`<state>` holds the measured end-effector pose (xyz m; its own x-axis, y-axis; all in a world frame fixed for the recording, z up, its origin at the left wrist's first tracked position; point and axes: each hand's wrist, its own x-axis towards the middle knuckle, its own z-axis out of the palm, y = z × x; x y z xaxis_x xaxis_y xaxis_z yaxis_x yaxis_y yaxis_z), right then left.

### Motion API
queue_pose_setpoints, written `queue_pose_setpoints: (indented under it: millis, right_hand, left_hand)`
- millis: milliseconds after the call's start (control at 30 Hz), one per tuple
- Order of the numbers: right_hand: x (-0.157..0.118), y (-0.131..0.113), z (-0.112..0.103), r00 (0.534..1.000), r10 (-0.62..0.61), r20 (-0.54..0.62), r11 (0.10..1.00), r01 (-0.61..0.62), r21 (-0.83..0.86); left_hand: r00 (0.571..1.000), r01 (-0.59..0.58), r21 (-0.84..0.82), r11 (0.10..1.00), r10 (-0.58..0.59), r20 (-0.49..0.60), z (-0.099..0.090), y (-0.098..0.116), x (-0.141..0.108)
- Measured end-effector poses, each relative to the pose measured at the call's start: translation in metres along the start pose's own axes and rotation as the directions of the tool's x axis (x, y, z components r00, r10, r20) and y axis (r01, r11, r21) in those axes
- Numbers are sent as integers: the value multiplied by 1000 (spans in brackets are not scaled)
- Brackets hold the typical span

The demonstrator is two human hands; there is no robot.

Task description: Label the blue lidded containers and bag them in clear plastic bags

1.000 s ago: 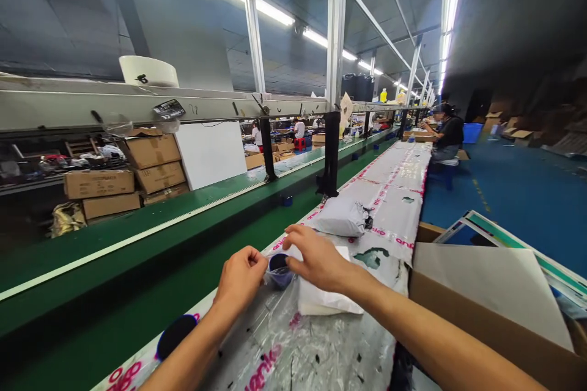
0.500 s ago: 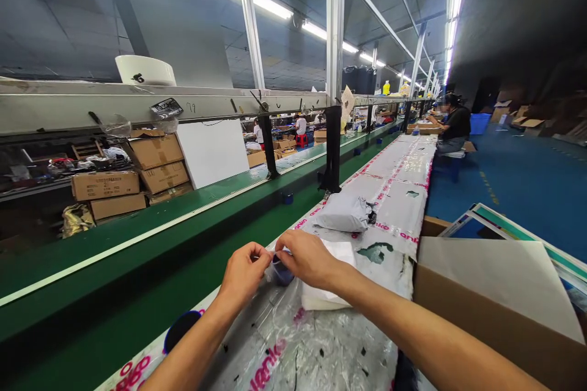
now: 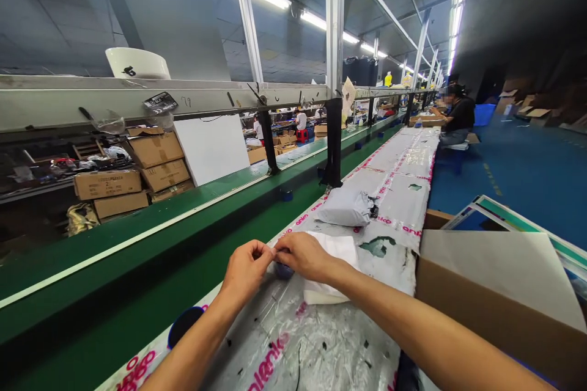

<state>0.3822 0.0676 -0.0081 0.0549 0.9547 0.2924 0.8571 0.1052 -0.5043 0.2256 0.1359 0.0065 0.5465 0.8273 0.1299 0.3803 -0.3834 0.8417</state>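
My left hand (image 3: 247, 267) and my right hand (image 3: 302, 255) meet fingertip to fingertip above the plastic-covered bench (image 3: 321, 342). Both are closed in a pinch; whatever lies between the fingers is too small to make out. Just below my right fingers is a small dark blue round object (image 3: 284, 271), partly hidden by the hand. A stack of white sheets (image 3: 325, 293) lies under and beside my right wrist. Near my left forearm, at the bench edge, sits a black disc with a blue rim (image 3: 184, 326), partly covered by the arm.
A grey plastic bag (image 3: 345, 206) lies farther up the bench. Along the left runs a green conveyor (image 3: 220, 220) carrying a small blue item (image 3: 287, 195). An open cardboard box (image 3: 481, 293) stands at right. A co-worker (image 3: 458, 113) sits at the far end. A post (image 3: 334, 140) rises beyond the bag.
My fingertips have come closer together, and my right hand covers more of the dark blue round object. The view has shifted slightly.
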Motion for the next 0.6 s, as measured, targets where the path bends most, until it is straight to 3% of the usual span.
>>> queue_pose_setpoints:
  millis: [133,233,433,500,567,600]
  right_hand:
    - [2,4,1,998,17,-64,987,-6,164]
    - [2,8,-5,988,83,-129,938,-34,346]
    - [-25,14,-42,957,224,-183,766,-57,640]
    - [-50,17,-62,937,280,-209,731,-67,680]
    - [-84,24,-84,900,354,-255,716,-86,693]
    - [-104,28,-94,874,395,-283,716,-100,691]
  left_hand:
    - [1000,-3,-8,1000,4,6,0,0,-1]
    - [998,-35,5,999,35,-59,-4,7,-5]
    - [956,-178,88,980,193,-219,-23,39,-30]
    - [932,-285,200,937,320,-170,-21,48,-43]
    - [897,-433,264,862,441,30,-11,50,-57]
    - [845,-534,254,806,504,177,-2,48,-65]
